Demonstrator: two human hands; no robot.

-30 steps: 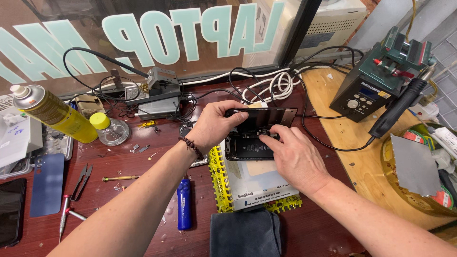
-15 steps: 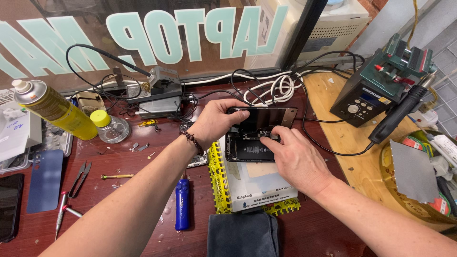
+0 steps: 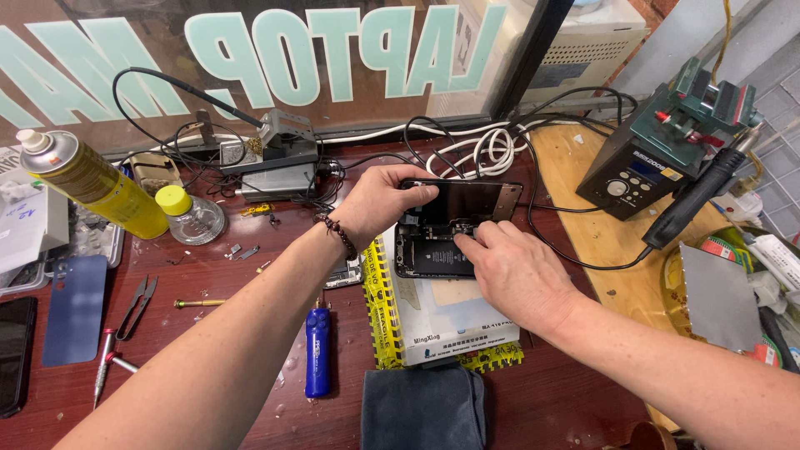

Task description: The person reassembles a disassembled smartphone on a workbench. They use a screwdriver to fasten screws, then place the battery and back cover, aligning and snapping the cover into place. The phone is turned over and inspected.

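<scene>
Nearest me lies a dark cloth point(image 3: 423, 408), with a blue lighter point(image 3: 317, 352) just to its left. Past the cloth is the white pad point(image 3: 454, 321) with its yellow edging, and the phone point(image 3: 433, 250) rests on the pad's far end.

The phone is already opened: its back half lies flat with the battery and board showing, and the screen point(image 3: 471, 202) is swung up and away from it, tilted on its far edge. My left hand point(image 3: 379, 204) curls over the screen's left end, fingers pressed onto the glass and thumb behind, holding it up. My right hand point(image 3: 512, 271) rests on the pad with its fingertips point(image 3: 467, 243) bunched together on the board near the top of the battery; whether they pinch anything I cannot tell. I judge the opening done, and the work inside only partly through; screen and body are not yet apart.

Further off are scissors point(image 3: 135, 307), a yellow spray can point(image 3: 92, 183), a small bottle point(image 3: 190, 217), white cables point(image 3: 475, 150) and the solder station point(image 3: 658, 162).
</scene>
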